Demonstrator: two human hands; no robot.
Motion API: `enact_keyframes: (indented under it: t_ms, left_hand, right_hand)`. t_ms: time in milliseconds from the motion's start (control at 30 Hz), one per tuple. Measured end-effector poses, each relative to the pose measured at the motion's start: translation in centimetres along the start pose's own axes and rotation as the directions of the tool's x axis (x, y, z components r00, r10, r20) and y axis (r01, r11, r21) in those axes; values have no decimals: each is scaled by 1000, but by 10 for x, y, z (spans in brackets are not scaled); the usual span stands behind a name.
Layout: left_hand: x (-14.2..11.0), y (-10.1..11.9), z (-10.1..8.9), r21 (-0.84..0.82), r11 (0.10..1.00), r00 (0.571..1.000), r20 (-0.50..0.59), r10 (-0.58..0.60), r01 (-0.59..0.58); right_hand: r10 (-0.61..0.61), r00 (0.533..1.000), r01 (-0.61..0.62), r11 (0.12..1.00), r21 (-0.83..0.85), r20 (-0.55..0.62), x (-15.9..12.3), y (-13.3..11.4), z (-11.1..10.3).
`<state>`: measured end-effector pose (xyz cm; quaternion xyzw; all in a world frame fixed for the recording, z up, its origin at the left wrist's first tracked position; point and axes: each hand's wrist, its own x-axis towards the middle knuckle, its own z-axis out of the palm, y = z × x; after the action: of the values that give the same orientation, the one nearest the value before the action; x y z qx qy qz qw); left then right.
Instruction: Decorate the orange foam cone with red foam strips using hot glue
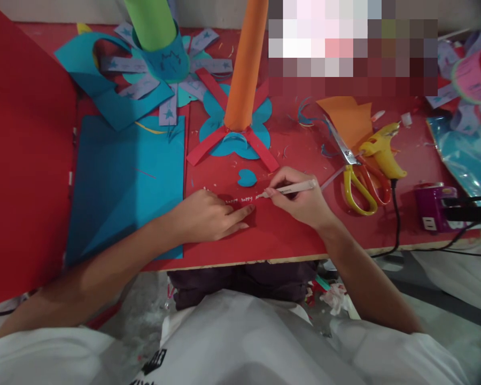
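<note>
My right hand (299,200) grips a white pen (295,187), its tip down on the red surface (272,235). White handwriting (240,200), which seems to read "happy happy", runs leftward from the tip. My left hand (208,216) lies on the red surface just below the writing, some fingers stretched toward the pen and others bent; it holds nothing. Just above the writing is a small blue heart-shaped cutout (247,178). Farther back, an orange paper tube (242,69) stands upright on a blue petal-shaped base (260,147) with red strips (208,145).
Blue sheets (128,182) lie under my left forearm. At right are scissors (358,187), a yellow glue gun (387,152) with a cord, orange paper (347,117) and a purple box (435,206) with cables. A green tube (154,27) stands back left; a red panel (24,160) rises far left.
</note>
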<state>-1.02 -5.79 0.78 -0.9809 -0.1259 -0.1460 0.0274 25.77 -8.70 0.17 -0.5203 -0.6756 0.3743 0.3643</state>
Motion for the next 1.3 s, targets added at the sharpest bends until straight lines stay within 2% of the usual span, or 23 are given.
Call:
enact_keyframes:
  t_ms: [267,600,833,1000,1300]
  left_hand:
    - [-2,-1,1,-9,1000,999,47,-5,5]
    - [-1,-1,2,8,1000,1000,18,12,-12]
    - [1,0,1,10,1000,999,-38,12,-11]
    - [-1,0,2,-11,1000,1000,3,-2,2]
    - [0,0,1,-3,1000,1000,-13,-4,4]
  right_hand:
    - [-33,999,33,999,5,9,0,-3,0]
    - [-28,1000,28,1000,-13,-13,0,-3,0]
    - [35,996,-34,999,19,-79,-2,-1,-2]
    - [34,997,-34,999,2,-68,-2,-1,0]
    - [29,998,-31,999,-33,-54,0,-4,0]
